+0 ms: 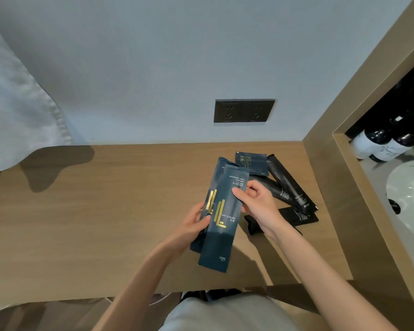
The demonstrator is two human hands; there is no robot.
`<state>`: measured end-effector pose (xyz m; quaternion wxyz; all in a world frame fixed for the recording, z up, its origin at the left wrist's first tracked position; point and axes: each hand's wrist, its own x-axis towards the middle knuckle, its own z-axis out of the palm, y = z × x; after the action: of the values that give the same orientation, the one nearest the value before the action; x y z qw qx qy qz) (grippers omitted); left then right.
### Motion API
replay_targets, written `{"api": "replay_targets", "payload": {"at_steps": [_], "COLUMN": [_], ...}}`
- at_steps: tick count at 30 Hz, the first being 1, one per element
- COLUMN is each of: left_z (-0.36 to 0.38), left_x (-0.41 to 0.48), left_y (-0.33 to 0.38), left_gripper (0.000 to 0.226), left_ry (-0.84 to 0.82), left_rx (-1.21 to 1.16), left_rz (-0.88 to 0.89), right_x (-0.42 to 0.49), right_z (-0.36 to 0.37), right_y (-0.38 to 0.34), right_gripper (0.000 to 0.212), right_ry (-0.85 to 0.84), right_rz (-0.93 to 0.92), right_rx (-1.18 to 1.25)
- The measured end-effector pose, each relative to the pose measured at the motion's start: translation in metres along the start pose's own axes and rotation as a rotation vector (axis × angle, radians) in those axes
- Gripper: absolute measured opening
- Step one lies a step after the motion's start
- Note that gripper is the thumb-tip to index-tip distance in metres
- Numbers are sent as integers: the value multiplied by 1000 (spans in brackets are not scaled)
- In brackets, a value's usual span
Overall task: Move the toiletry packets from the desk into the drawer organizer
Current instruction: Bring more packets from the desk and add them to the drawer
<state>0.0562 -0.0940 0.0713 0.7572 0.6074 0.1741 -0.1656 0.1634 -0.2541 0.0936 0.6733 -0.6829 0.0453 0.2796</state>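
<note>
Two long dark-blue toiletry packets with gold lettering are held stacked above the wooden desk. My left hand grips their left edge and my right hand pinches their right edge with the thumb on top. Several more dark packets lie on the desk to the right: a small square one, a long black one, and another partly under my right wrist. No drawer organizer is in view.
A black double wall socket sits above the desk. A pale cloth hangs at the left. A wooden partition bounds the desk on the right, with bottles and a white basin beyond it.
</note>
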Motion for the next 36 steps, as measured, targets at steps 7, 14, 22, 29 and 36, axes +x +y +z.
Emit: {"api": "replay_targets", "payload": {"at_steps": [7, 14, 22, 29, 36], "left_z": [25, 17, 3, 14, 6], "left_x": [-1, -2, 1, 3, 0], "left_y": [-3, 10, 21, 21, 25], "left_gripper": [32, 48, 45, 50, 49], "left_ry": [86, 248, 305, 290, 305], "left_rx": [-96, -103, -97, -109, -137], "left_rz": [-37, 11, 81, 77, 100], "right_x": [0, 18, 23, 22, 10], "right_z": [3, -42, -128, -126, -113], "right_y": [3, 20, 57, 63, 37], "right_gripper": [24, 26, 62, 48, 11], "right_ry": [205, -1, -155, -63, 131], "right_rz": [-127, -220, -49, -268, -237], "right_rx": [-55, -668, -1429, -1539, -1108]}}
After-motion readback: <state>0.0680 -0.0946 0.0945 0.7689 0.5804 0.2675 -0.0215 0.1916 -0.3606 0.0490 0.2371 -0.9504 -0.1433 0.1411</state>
